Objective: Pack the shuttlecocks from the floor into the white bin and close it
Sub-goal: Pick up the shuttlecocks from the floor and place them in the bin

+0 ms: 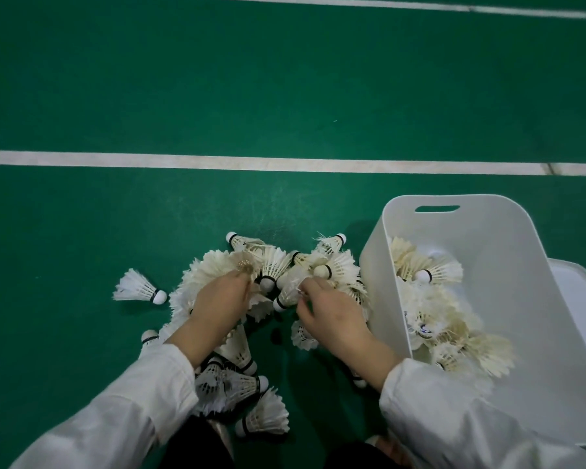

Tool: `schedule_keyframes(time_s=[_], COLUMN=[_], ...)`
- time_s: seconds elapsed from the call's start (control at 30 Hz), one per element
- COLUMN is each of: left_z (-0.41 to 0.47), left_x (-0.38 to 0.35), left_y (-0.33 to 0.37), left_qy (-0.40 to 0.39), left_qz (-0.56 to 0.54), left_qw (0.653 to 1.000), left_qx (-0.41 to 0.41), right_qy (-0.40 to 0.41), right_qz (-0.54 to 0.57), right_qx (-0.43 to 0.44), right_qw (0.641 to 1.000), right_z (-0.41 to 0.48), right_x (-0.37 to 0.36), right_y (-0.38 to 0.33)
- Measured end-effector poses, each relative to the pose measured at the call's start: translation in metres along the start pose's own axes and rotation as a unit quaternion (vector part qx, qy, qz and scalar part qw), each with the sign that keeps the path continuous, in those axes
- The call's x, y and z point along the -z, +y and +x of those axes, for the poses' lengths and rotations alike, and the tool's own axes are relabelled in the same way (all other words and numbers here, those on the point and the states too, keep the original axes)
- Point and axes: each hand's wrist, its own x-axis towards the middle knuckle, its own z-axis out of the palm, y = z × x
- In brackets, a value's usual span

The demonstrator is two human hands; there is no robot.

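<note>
**A:** where's everything sitting?

**B:** The pile of shuttlecocks [271, 262] is on the green floor [149, 96] right in front of the person, and its right edge is up against the left wall of the white bin [376, 265]. The bin's open, with a load of packed shuttlecocks [430, 275] inside. The lid [579, 292] lies flat on the floor at the bin's right side, partly tucked behind it.

**A:** and the hands?

**B:** The left hand [220, 299] has its fingers bent down into the feathers with the tips buried, so can't tell if it's got hold of one. The right hand [332, 316] has curled fingers pinching the feather skirt of one shuttlecock [286, 291] mid-pile.

**A:** room to move?

**B:** Loads past the far edge: open floor up to the white court line [285, 164]. A stray shuttlecock [139, 288] lies apart on the left. The near side is crowded, with more shuttlecocks between the person's sleeves.
</note>
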Motion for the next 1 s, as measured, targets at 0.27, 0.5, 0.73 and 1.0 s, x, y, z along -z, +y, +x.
schedule_keyframes(time_s=[0.27,0.5,0.73,1.0], left_z=[-0.004,-0.033,-0.033,-0.02], left_x=[0.037,0.043,0.005,-0.008], left_y=[0.013,0.025,0.032,0.024], left_qy=[0.084,0.0,-0.121,-0.133], left_qz=[-0.123,-0.111,-0.073,0.11], left_qw=[0.989,0.993,0.987,0.98], left_qx=[0.014,0.043,0.078,0.097], right_qy=[0.009,-0.002,0.014,0.023], right_qz=[0.048,0.074,0.078,0.082], right_qx=[-0.028,-0.038,-0.038,-0.036], right_qw=[0.998,0.997,0.996,0.996], right_z=[-0.01,-0.01,-0.012,-0.012], right_x=[-0.001,-0.004,-0.005,-0.005], right_y=[0.015,0.025,0.026,0.025])
